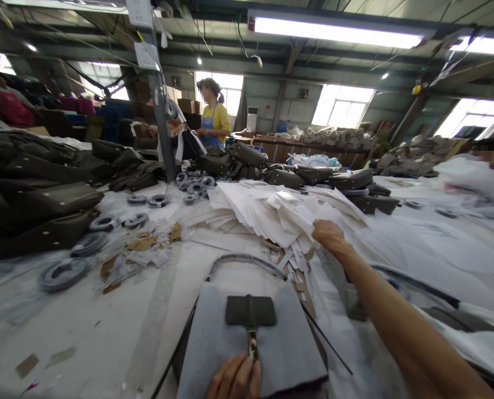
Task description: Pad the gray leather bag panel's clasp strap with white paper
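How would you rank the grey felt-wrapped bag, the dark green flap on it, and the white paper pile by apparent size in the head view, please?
1. white paper pile and grey felt-wrapped bag: look alike; the bag is nearer, so unsure.
2. dark green flap: smallest.

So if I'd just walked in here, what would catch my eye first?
Probably the big heap of white paper sheets mid-table, with the right hand reaching into its near edge. Right below the camera lies a grey felt-covered bag with a dark flap, the left hand resting on its near edge. Dark green bags pile up along the left side.
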A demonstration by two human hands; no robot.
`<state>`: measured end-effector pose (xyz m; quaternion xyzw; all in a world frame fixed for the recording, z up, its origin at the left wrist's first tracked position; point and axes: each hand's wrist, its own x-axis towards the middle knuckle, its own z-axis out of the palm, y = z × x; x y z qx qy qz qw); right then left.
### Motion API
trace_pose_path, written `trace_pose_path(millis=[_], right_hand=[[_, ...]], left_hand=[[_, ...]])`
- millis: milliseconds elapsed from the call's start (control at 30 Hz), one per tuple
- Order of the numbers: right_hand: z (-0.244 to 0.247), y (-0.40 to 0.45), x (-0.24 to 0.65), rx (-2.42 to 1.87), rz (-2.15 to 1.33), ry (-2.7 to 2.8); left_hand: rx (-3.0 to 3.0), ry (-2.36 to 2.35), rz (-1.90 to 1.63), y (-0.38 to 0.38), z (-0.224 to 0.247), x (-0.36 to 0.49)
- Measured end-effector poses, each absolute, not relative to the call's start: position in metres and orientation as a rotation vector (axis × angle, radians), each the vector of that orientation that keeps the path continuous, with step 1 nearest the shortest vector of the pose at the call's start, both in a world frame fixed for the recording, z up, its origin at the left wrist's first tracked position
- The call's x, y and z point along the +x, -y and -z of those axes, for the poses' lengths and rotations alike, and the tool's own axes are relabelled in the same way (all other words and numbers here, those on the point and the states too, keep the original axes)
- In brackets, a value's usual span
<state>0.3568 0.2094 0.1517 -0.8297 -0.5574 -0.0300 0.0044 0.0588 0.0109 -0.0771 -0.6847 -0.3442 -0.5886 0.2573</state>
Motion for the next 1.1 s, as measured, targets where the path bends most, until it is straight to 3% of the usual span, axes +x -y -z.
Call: trace_pose_path(millis=[133, 200, 300, 400, 500, 633, 833, 1100], right_hand=[[-0.186, -0.132, 0.348, -2.441, 0.249, 1.848], [-0.185, -0.090, 0.334, -2.151, 0.329, 1.914], [-0.154, -0.036, 0.306, -1.434, 0.428, 2.064], [-0.103, -0.003, 0.282, -1.162, 0.381, 2.359], [-0.066, 0.006, 0.265, -1.303, 0.192, 2.595], [-0.070, -0.005, 0.239, -1.584, 0.064, 2.676], [-0.079, -0.038, 0.206, -1.567, -0.215, 2.700], [-0.088, -0.012, 0.210, -1.421, -0.259, 2.688]], left_hand=[[-2.183, 0.943, 1.525, 0.007, 0.062, 0.035], [-2.332, 0.984, 1.491, 0.016, 0.055, 0.029], [-2.409, 1.013, 1.426, 0.024, 0.046, 0.026], [-2.423, 0.987, 1.348, 0.026, 0.042, 0.025], [-2.419, 0.978, 1.278, 0.027, 0.041, 0.023], [-2.388, 0.975, 1.242, 0.028, 0.042, 0.022], [-2.364, 0.953, 1.222, 0.027, 0.041, 0.023], [-2.386, 0.987, 1.237, 0.030, 0.045, 0.022]])
